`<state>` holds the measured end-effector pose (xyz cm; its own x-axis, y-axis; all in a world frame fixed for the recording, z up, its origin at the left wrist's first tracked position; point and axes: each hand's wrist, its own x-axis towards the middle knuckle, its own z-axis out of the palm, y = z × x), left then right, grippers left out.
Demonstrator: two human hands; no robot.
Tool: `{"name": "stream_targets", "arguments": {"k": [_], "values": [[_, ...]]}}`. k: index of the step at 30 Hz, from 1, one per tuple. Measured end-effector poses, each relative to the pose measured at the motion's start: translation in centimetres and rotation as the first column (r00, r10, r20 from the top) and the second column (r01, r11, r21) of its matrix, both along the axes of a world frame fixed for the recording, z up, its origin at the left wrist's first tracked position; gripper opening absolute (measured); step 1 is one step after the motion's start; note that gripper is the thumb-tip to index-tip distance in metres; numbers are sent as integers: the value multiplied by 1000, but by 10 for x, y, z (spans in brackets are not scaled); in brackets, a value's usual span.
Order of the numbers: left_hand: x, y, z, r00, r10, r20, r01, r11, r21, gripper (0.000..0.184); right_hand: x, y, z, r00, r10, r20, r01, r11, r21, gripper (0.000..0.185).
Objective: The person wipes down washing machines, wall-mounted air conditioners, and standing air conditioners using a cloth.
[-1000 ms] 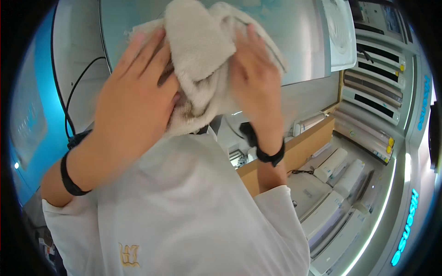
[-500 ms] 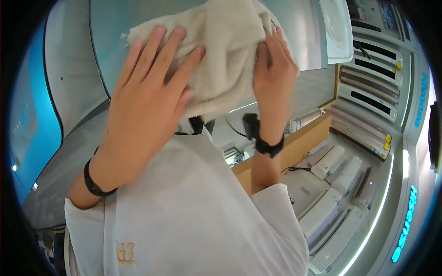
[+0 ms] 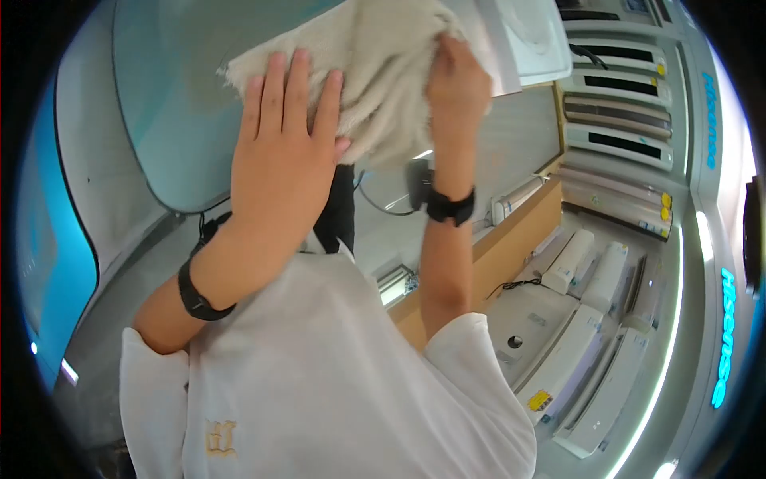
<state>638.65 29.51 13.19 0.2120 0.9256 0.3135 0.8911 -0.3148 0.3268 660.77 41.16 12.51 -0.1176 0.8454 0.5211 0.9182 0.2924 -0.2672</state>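
A cream-coloured fluffy cloth [image 3: 387,68] lies bunched and creased on a pale blue-grey glossy surface [image 3: 171,112] with a rounded corner. Flat on the cloth's left part rests my left hand [image 3: 283,164], its fingers stretched out and slightly apart. At the right edge of the cloth, my right hand [image 3: 459,100] has its fingers curled and closed on the fabric; its fingertips are partly hidden and a little blurred. Black bands circle both wrists.
To the upper right stands a white tray-like part [image 3: 538,40]. Several air-conditioner units [image 3: 618,80] hang on the right wall, with more white units [image 3: 562,355] lower down behind a tan wooden panel [image 3: 519,227]. A bright blue curved panel [image 3: 76,239] is at the left.
The cloth has flattened out and more of the glossy surface's left side shows. My left hand's fingers have drawn closer together; my right hand has shifted slightly left in the view.
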Motion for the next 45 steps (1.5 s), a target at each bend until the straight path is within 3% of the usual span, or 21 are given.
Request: {"name": "stream_targets", "arguments": {"k": [2,4,7,10,13,16,17,20,23,29,35,38,39,42,45], "values": [[19,2,5,998,11,-54,-13,999,-29,68,-24,-7,12,984,-113,136,133,979,-153,25],[21,-1,0,997,-43,-64,40,997,-59,68,-27,-21,-9,996,89,15,-90,992,91,26],[9,-13,-3,992,-90,-83,84,994,-73,69,-16,-55,-9,991,122,-56,-120,992,47,27],[17,-15,-5,991,-71,-111,62,995,-83,71,28,-62,-4,987,162,9,-162,987,-23,24],[58,0,-4,991,-17,-134,12,999,-38,72,58,-30,15,968,-12,-250,-52,967,-249,26],[105,18,-10,972,-4,-235,4,1000,-2,73,69,12,6,993,34,-110,-32,999,18,25],[115,24,-10,960,-1,-281,5,1000,14,73,65,12,0,990,-30,-139,27,999,-24,27],[120,24,-10,986,-32,-165,30,999,-10,66,63,-7,-25,994,-39,-106,53,990,133,23],[106,24,-23,974,-93,-205,116,988,105,61,69,-32,-20,993,44,-113,-29,991,131,24],[133,25,-8,989,-30,-145,45,994,102,64,114,-7,-13,954,274,-119,-249,950,188,22],[204,58,-16,981,19,-195,12,988,156,69,154,22,-17,968,215,-133,-177,952,249,22],[256,81,-12,960,92,-263,-58,989,135,70,174,30,-35,952,204,-230,-140,953,268,23],[272,80,-14,945,115,-307,-88,991,101,70,175,28,-32,893,258,-368,-171,953,252,23],[306,95,-26,931,131,-341,-103,990,100,72,201,28,-40,829,244,-502,-138,961,239,26],[331,112,-24,905,116,-409,-71,990,123,72,232,32,-44,877,224,-424,-149,968,201,25]]}}
